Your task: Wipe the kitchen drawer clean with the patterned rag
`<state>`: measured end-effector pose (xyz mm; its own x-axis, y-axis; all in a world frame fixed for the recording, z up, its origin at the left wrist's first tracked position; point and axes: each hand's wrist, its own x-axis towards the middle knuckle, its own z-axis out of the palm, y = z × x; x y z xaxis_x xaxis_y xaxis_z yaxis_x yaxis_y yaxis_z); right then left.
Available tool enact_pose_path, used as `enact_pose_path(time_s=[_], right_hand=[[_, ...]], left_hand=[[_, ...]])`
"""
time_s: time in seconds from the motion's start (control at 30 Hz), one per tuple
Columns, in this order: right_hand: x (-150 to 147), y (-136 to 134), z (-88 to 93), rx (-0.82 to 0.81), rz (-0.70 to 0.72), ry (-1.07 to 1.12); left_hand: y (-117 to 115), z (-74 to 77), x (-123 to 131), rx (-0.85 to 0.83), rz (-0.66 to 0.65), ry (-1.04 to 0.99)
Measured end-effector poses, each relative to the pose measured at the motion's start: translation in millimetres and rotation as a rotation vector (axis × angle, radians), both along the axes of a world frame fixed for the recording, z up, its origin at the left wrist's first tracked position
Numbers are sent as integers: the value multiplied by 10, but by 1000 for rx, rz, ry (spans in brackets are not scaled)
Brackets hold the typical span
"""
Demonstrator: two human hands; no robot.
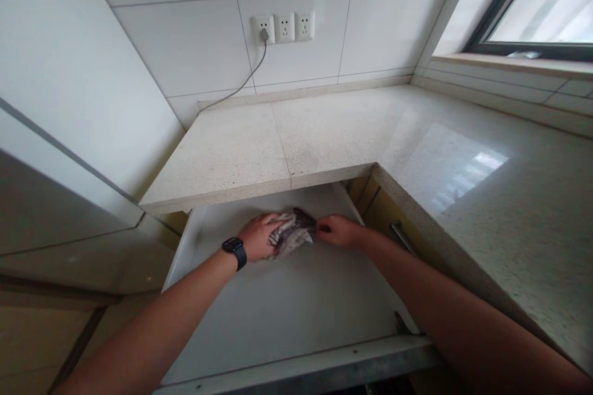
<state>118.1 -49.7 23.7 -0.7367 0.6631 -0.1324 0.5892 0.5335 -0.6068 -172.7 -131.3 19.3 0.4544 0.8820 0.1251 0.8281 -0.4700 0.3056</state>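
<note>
A crumpled grey and dark patterned cloth is held between my two hands over the pulled-out white drawer. My left hand, with a black watch on its wrist, grips the left side of the cloth with curled fingers. From the right, my right hand is closed in a pinch at the cloth's dark right end. The fingertips of the left hand are partly hidden by the folds.
The stone countertop overhangs the drawer's back and runs along the right side. A cabinet handle sits near my right forearm. A plugged-in cord hangs from the wall sockets. A tall white cabinet stands at left.
</note>
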Motion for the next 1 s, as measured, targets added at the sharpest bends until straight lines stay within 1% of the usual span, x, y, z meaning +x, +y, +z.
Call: enact_pose_path(time_s=[0.03,0.1,0.17,0.2,0.27,0.37,0.43,0.5,0.57,0.6,0.63,0.7,0.77,0.8,0.87,0.9,0.93,0.97,1.0], right_hand=[[6,-6,12,3,6,-17],[20,-12,30,10,14,-43],[25,-14,58,17,20,-60],[19,-19,82,21,25,-65],[-17,-54,169,27,41,-78],[-146,-219,407,70,147,-178],[-276,-422,608,116,254,-290],[-424,-683,782,135,353,-384],[-565,-952,882,126,440,-404],[-625,-1067,897,133,470,-376],[-672,-1157,890,168,492,-331],[-718,-1227,826,317,538,-225],[-691,-1144,722,487,550,-149],[-652,-1058,662,539,500,-132],[-549,-859,538,548,300,-131],[-495,-772,474,522,197,-145],[-448,-707,409,487,132,-160],[-412,-670,344,447,111,-164],[-388,-660,281,408,122,-152]], left_hand=[[81,-12,-146,14,100,-8],[201,-39,-382,7,249,3],[240,-60,-484,-7,310,26],[230,-65,-477,-12,306,35],[172,-61,-372,-10,240,41],[79,-37,-134,1,136,31],[53,-25,-23,8,120,23],[53,-24,24,13,127,12],[57,-31,28,14,122,4],[54,-34,25,13,113,2],[48,-36,25,12,99,1],[22,-32,37,7,50,-5],[-21,-16,71,0,-10,-20],[-48,-6,97,-1,-37,-28],[-112,4,169,-4,-78,-47],[-147,-1,215,-9,-88,-61],[-183,-16,267,-20,-89,-80],[-217,-42,323,-36,-81,-105],[-246,-76,378,-52,-65,-133]])
